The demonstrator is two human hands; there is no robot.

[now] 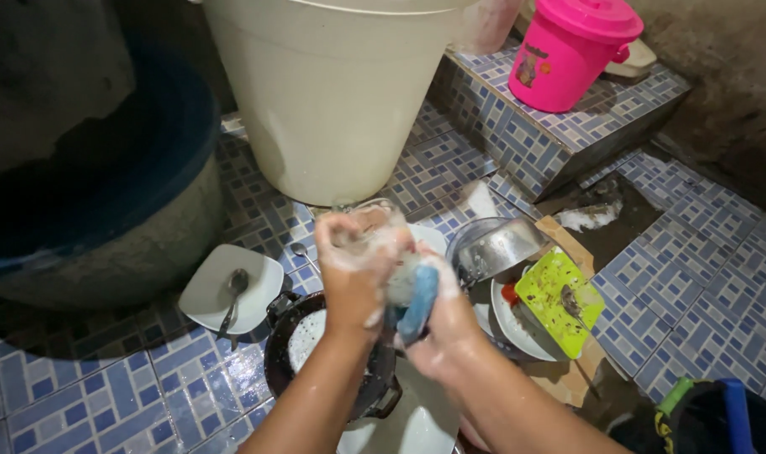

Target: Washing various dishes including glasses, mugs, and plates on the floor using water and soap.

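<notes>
Over the blue-patterned tiled floor, the soapy left hand is wrapped around a clear drinking glass, held above a black two-handled pot. The right hand is closed on a blue sponge pressed against the glass. This looks like the scrubbing step. Rinsing would call for water; a large cream plastic bucket stands near the floor's far edge.

Harsh frontal light on centre; glare on wet floor tiles; corners dark; soapy hands slightly blurred
</notes>
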